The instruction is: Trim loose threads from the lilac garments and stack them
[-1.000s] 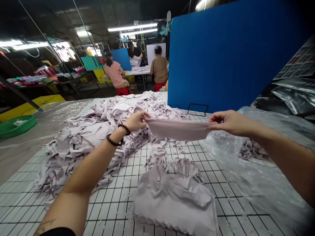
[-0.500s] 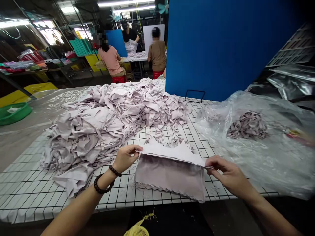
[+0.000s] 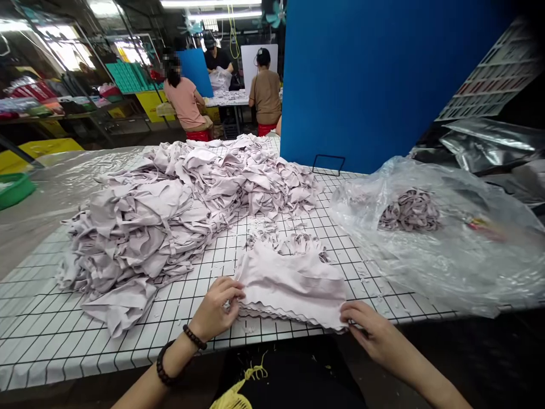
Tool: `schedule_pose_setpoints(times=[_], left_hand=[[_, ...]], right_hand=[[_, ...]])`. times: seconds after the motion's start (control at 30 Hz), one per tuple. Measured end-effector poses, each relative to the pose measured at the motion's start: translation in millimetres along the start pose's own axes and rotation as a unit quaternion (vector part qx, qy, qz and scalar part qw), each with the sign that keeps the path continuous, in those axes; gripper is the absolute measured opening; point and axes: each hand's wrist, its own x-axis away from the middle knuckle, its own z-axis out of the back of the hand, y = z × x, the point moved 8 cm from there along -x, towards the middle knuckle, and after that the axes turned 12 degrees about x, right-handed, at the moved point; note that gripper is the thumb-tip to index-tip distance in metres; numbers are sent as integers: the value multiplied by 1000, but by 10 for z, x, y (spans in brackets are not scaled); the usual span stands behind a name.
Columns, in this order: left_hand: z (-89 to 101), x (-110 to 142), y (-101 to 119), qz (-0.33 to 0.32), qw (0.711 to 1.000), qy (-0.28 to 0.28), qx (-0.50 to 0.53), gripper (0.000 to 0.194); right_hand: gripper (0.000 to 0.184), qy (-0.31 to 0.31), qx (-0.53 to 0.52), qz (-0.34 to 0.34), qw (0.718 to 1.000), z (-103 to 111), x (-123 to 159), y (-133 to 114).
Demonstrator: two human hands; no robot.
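Note:
A pale lilac strappy top point(image 3: 293, 279) with a scalloped hem lies flat on a stack of similar tops near the table's front edge. Its straps bunch at the far end. My left hand point(image 3: 219, 307), closed, pinches the near left corner of the top. At the opposite near corner, my right hand point(image 3: 369, 326) has thumb and fingers closed on the hem. A large heap of the same lilac garments point(image 3: 145, 227) spreads over the table to the left and behind.
Grid-patterned cloth covers the table point(image 3: 187, 335). Clear plastic bags point(image 3: 447, 261) with bundled straps point(image 3: 411, 210) inside or beneath lie at right. A tall blue board point(image 3: 361, 85) stands behind, by a black wire stand point(image 3: 328, 165). Several people point(image 3: 185, 102) work at another table.
The top I held stretched in the air has come down onto the stack, its hem toward me. Both hands lowered with it, and my view tilted downward.

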Motion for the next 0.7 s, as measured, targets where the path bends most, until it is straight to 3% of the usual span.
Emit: schedule_pose_setpoints(times=[0.1, 0.17, 0.23, 0.3, 0.4, 0.5, 0.6, 0.7], left_hand=[[-15, -91, 210, 6, 999, -5, -46, 33], [-134, -207, 421, -7, 1000, -1, -25, 33], [-394, -356, 636, -38, 998, -29, 32, 29], [-697, -506, 767, -61, 993, -66, 79, 28], [-982, -681, 746, -71, 990, -65, 102, 29], [-1054, -736, 598, -67, 994, -37, 74, 29], [-1066, -715, 477, -46, 997, -45, 29, 35], [-1079, -701, 453, -19, 996, -86, 8, 43]], right_hand=[[18, -21, -13, -28, 999, 249, -143, -14], [22, 12, -29, -65, 997, 453, -362, 18], [25, 53, -31, -104, 993, 576, -639, 78], [25, 35, -24, -118, 992, 511, -917, 116], [28, -43, 17, -103, 994, 251, -1178, 144], [24, -69, 29, -115, 991, 113, -1218, 249], [19, -70, -52, -147, 985, 87, -1186, 412], [22, -21, -109, -179, 978, 184, -1233, 602]])
